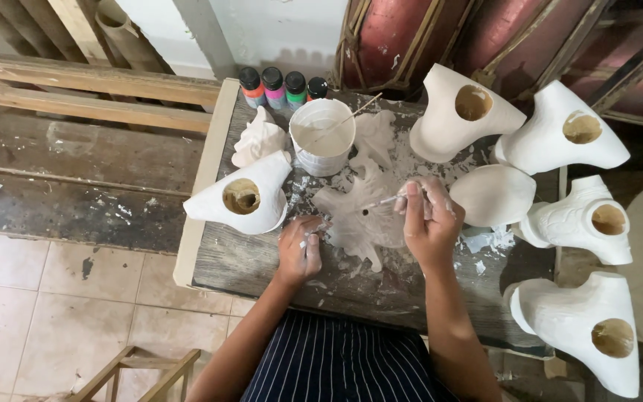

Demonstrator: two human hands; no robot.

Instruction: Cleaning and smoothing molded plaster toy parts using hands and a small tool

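Priming step: right hand (pixel 429 219) grips brush (pixel 382 201) on leaf carving (pixel 359 219); left hand (pixel 299 249), fingers curled, steadies its edge; next stroke likely needs reloading from paint cup (pixel 323 136)

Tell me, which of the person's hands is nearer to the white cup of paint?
The right hand, though not by much. It holds a brush below and right of the white cup. The left hand rests lower, further below it.

Paint-spattered wooden table (pixel 262 260), white masks (pixel 243 195)
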